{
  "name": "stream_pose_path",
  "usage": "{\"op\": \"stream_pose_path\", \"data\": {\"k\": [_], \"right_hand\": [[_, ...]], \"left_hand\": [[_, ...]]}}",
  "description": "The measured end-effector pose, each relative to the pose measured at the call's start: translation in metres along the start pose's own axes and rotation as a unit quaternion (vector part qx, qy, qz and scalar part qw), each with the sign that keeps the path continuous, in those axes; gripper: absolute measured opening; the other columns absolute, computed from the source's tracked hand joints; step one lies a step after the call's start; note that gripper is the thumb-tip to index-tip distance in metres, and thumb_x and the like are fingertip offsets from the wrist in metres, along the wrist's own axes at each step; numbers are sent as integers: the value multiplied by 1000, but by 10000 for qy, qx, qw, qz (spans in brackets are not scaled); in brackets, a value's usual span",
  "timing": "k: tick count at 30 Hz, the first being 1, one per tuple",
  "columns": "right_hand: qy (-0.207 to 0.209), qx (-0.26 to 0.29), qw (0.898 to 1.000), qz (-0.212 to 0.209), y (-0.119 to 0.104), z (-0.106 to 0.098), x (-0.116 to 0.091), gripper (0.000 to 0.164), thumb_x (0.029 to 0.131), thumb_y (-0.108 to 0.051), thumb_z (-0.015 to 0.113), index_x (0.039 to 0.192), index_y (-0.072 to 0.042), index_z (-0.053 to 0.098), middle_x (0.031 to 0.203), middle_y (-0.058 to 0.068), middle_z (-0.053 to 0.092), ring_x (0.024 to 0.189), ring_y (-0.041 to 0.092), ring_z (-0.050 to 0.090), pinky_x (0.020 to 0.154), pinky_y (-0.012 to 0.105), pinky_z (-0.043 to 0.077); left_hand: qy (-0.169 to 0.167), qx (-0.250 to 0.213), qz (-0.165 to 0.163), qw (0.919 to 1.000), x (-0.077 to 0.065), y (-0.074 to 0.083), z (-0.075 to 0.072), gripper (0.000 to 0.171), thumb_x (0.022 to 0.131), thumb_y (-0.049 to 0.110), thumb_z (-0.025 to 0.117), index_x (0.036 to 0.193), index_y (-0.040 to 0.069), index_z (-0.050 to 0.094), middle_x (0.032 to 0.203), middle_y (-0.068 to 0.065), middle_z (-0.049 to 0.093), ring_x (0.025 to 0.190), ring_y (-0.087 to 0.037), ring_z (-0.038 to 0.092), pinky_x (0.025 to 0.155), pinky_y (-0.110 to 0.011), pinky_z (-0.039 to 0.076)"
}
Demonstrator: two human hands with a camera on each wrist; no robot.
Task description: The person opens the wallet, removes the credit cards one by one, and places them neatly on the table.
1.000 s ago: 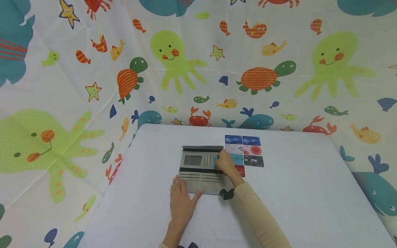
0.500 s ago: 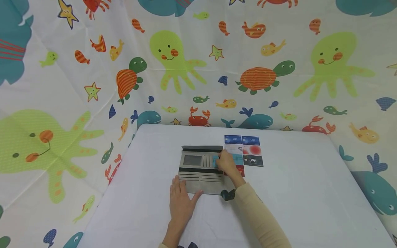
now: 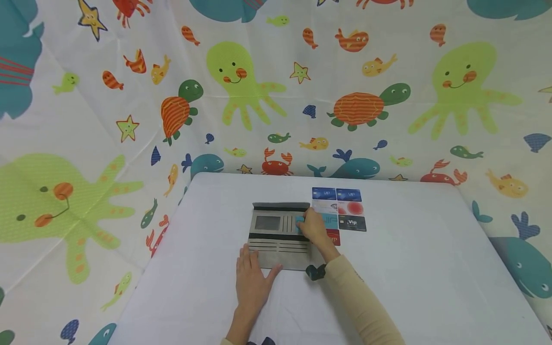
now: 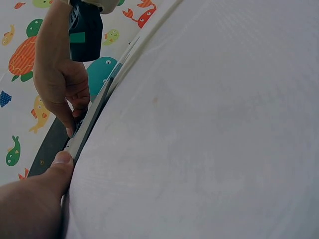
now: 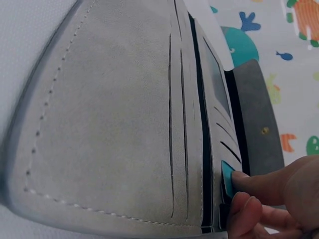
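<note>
A grey wallet [image 3: 284, 261] lies unfolded on the table, its card slots facing up. My left hand [image 3: 251, 282] rests at its lower left edge with fingers extended; in the left wrist view the left thumb [image 4: 61, 160] presses on the wallet's edge. At the wallet's right side, my right hand [image 3: 314, 227] pinches a teal card [image 5: 228, 181] between thumb and curled fingers. The card sits partly in the rightmost slot, and the fingers cover much of it. A clear window [image 3: 268, 223] shows left of the slots.
Several cards lie in two columns right of the wallet: blue cards [image 3: 349, 195], a card with a red circle [image 3: 351, 208], a black card [image 3: 352, 223], a teal card [image 3: 331, 221] and a red card [image 3: 334, 236] partly behind my right hand. A sea-animal curtain [image 3: 258, 96] hangs behind the table.
My right fingers shift slightly over the teal card, showing more of it half a second ago and less now. The left hand and the wallet stay in place.
</note>
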State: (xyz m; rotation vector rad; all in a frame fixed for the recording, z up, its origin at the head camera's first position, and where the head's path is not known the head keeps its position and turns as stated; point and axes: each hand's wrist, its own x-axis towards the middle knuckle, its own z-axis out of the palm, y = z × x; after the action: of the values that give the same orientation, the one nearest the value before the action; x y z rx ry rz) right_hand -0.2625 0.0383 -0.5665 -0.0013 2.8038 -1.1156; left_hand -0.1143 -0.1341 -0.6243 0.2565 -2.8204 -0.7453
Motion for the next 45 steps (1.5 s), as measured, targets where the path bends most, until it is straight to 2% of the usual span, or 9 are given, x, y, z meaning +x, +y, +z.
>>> {"op": "stream_pose_path", "data": {"k": [4, 11, 16, 21, 31, 45], "right_hand": [[-37, 121, 9999, 3, 1, -1, -1, 34, 92, -12, 70, 118, 5, 55, 106, 22, 66, 86, 27, 66, 64, 34, 60], [-187, 152, 9997, 110, 4, -4, 0, 34, 92, -12, 69, 118, 4, 54, 101, 20, 65, 72, 23, 65, 50, 27, 54], [-193, 147, 9996, 138, 4, -7, -1, 33, 92, -12, 70, 116, 4, 54, 98, 19, 66, 66, 20, 65, 54, 26, 54], [-203, 172, 9995, 167, 6, -8, -2, 32, 92, -12, 69, 116, 4, 54, 100, 19, 66, 68, 20, 65, 58, 27, 55], [-135, 327, 9993, 90, 9, -11, -4, 34, 91, -10, 70, 117, 6, 55, 102, 21, 66, 58, 16, 63, 52, 24, 51], [-312, 567, 9971, 390, 13, -16, -4, 38, 92, -12, 70, 122, 5, 53, 101, 20, 64, 63, 18, 64, 51, 22, 49]], "left_hand": [[-11, 1, -11, 10000, -1, 1, 0, 94, 84, 66, 67, 144, -3, 45, 165, -24, 22, 154, -39, 20, 126, -52, 18], [48, 8, 31, 10000, 0, 0, 1, 92, 84, 65, 68, 143, -3, 46, 164, -24, 23, 154, -39, 20, 126, -52, 18], [103, 28, 68, 9999, 0, -1, 1, 93, 83, 65, 68, 142, -3, 46, 164, -24, 24, 154, -39, 21, 126, -53, 19], [47, 18, 41, 10000, 0, -1, 1, 93, 84, 65, 67, 143, -3, 45, 164, -24, 23, 155, -38, 20, 126, -52, 18], [4, 27, 52, 10000, -1, 0, 0, 92, 85, 65, 66, 143, -3, 45, 165, -24, 21, 155, -39, 18, 127, -52, 16], [-8, 69, 8, 10000, -1, 1, 1, 92, 85, 65, 66, 144, -2, 44, 165, -23, 21, 155, -39, 19, 127, -51, 17]]}}
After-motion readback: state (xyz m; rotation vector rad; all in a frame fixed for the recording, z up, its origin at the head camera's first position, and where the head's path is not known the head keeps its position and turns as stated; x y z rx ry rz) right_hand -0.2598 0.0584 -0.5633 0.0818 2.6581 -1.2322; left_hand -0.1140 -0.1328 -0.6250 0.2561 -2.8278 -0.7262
